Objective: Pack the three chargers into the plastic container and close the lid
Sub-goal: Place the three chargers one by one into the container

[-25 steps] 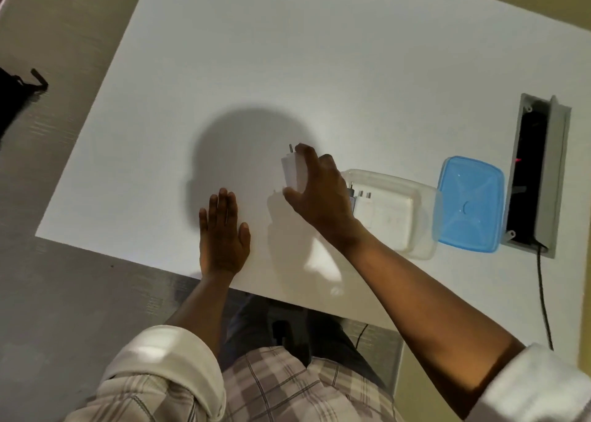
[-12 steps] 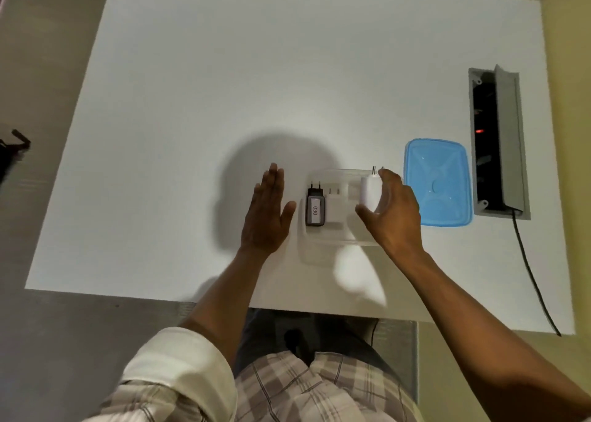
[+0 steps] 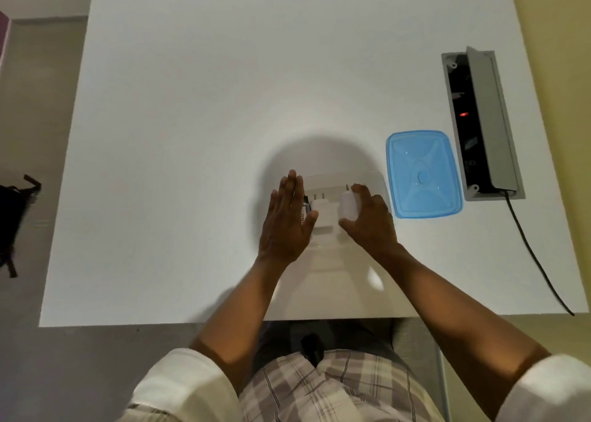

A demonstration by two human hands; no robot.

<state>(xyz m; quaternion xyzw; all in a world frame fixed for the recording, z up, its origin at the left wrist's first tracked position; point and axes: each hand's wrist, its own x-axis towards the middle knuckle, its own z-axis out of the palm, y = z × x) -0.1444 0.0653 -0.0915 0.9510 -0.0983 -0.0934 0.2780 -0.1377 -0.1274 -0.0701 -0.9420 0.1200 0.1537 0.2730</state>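
A clear plastic container [image 3: 339,177] sits on the white table [image 3: 204,108] near its front edge. Inside it lie a white charger [image 3: 323,212] in the middle and a black charger [image 3: 304,209], mostly hidden behind my left hand. My right hand [image 3: 367,222] is shut on a third, white charger [image 3: 347,207], held in the container's right part. My left hand [image 3: 289,220] is flat with fingers together against the container's left side, holding nothing. The blue lid [image 3: 423,174] lies flat on the table just right of the container.
A grey cable box [image 3: 481,122] with its flap raised is set into the table at the right, and a black cord [image 3: 537,262] runs from it off the front edge. A dark bag [image 3: 12,217] lies on the floor at the left.
My right hand carried the white charger from the table left of the container into the container's right part. My left hand moved right to the container's left side.
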